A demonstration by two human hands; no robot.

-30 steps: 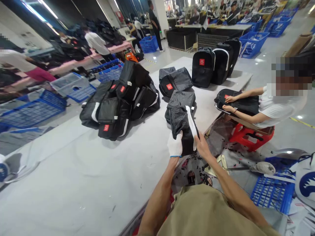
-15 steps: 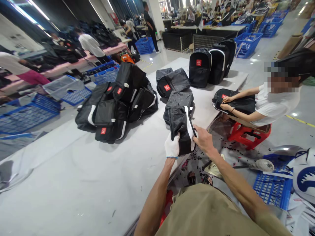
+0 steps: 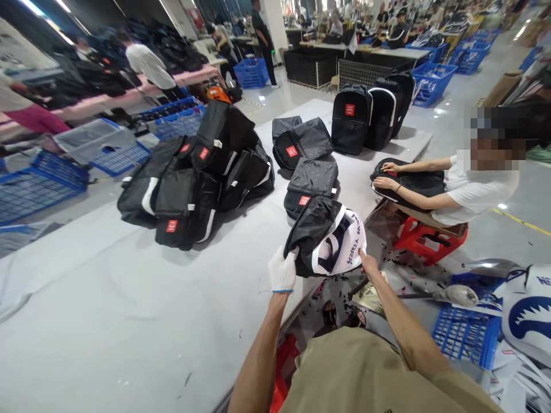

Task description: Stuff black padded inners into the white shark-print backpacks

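A black backpack (image 3: 313,225) lies at the near edge of the white-covered table, its opening spread toward the right. White lining with dark blue letters shows inside it. My left hand (image 3: 283,271), in a white knitted glove, is closed on the black fabric at its left side. My bare right hand (image 3: 369,265) pinches the white edge at its right. Just behind lies another black backpack (image 3: 313,178) with a red label, touching or nearly touching the one I hold.
Several black backpacks (image 3: 185,189) are heaped on the table (image 3: 129,321) at left; others stand upright (image 3: 350,123) at the back. At right a co-worker (image 3: 477,183) sits on a red stool (image 3: 430,238), hands on a black backpack. A blue basket (image 3: 465,332) stands right of me.
The backpack's right side has been pulled open to the right, baring the white lettered lining. My hands have moved apart. The co-worker's hands have shifted slightly left.
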